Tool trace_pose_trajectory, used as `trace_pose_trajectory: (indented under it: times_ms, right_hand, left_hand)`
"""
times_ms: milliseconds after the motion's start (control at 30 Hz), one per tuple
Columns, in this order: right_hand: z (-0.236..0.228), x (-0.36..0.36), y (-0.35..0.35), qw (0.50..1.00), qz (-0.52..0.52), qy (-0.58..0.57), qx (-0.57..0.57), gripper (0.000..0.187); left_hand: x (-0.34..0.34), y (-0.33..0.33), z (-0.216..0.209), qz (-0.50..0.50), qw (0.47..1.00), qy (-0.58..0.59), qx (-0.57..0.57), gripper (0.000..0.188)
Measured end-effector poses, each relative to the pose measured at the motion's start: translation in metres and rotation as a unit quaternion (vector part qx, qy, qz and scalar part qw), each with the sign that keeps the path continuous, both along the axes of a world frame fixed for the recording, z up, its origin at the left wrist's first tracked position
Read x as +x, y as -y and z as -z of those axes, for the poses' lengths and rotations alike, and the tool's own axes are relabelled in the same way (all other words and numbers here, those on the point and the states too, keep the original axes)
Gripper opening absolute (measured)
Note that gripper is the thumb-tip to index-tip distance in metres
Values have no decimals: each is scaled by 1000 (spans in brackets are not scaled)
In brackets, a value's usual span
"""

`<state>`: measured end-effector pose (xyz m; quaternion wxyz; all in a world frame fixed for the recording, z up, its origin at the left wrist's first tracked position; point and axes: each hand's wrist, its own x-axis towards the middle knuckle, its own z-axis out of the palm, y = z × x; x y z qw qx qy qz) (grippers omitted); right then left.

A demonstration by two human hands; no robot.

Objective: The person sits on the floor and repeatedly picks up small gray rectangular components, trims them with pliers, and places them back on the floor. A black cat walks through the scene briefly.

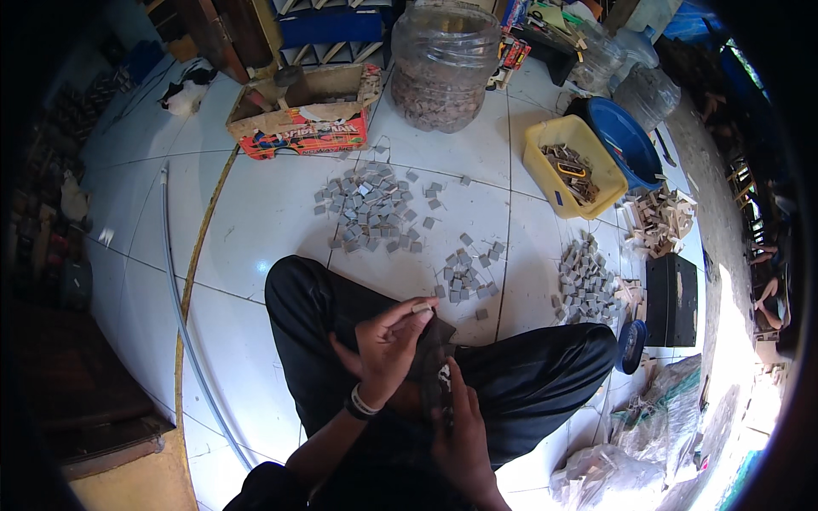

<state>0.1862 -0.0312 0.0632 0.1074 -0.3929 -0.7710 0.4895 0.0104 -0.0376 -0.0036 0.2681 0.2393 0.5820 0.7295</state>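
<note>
I sit cross-legged on white floor tiles, both hands over my lap. Between thumb and fingertips, my left hand (385,347) pinches a small pale block (421,307). Lower and to the right, my right hand (464,430) is wrapped round a dark object with a whitish patch (444,373); its kind is unclear against my black trousers. Beyond my legs lies a loose pile of small grey square pieces (375,204), thin stems sticking out of some. A smaller scatter of grey pieces (464,274) is nearer me, and another grey heap (588,279) sits by my right knee.
Farther off stand a worn cardboard box (298,134), a big clear plastic jar (439,85) and a yellow basin (545,183) beside a blue tub (635,149). Wood offcuts (660,220), a black box (671,298) and plastic bags (648,426) line the right. A grey tube (189,328) lies left.
</note>
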Motion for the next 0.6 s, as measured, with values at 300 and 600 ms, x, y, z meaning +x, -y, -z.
trace_pose_trajectory:
  times_ms: [300, 600]
  right_hand:
    - [2, 21, -24, 999, -16, -33, -14, 70]
    - [7, 16, -22, 997, -35, -63, -15, 72]
  left_hand:
    - [-34, 10, -22, 51, 980, 188, -32, 37]
    - [-28, 12, -28, 76, 977, 195, -36, 40]
